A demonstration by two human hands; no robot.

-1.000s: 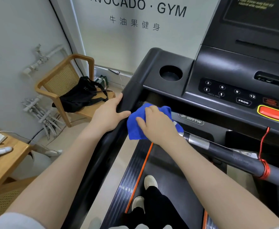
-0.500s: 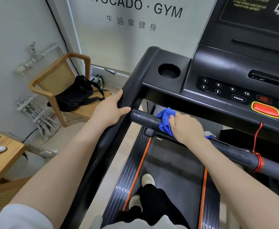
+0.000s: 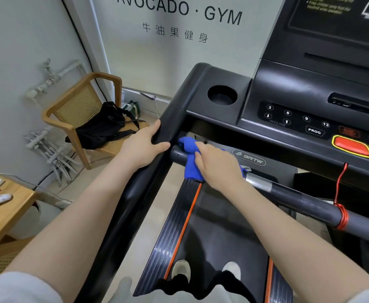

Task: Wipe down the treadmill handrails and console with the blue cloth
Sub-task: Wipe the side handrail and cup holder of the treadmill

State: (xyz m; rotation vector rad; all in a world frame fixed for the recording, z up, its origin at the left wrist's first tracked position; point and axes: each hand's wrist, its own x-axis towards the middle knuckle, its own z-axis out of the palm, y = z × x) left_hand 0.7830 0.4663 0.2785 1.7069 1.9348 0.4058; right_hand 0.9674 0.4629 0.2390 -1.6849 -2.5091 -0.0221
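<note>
Glossy black plastic console (image 3: 293, 88), soft blue cloth (image 3: 190, 158), wooden chair (image 3: 69, 119)

The blue cloth (image 3: 190, 158) was bunched and draped over the left end of the grey crossbar (image 3: 288, 193), hanging below it. The black left handrail (image 3: 139, 189) ran diagonally down from the console (image 3: 288, 101), a black panel with a round cup hole, number buttons and a red stop button.

We see the right hand (image 3: 218, 165) has slid the blue cloth (image 3: 190, 160) back left along the crossbar (image 3: 288, 193), near its end.
</note>
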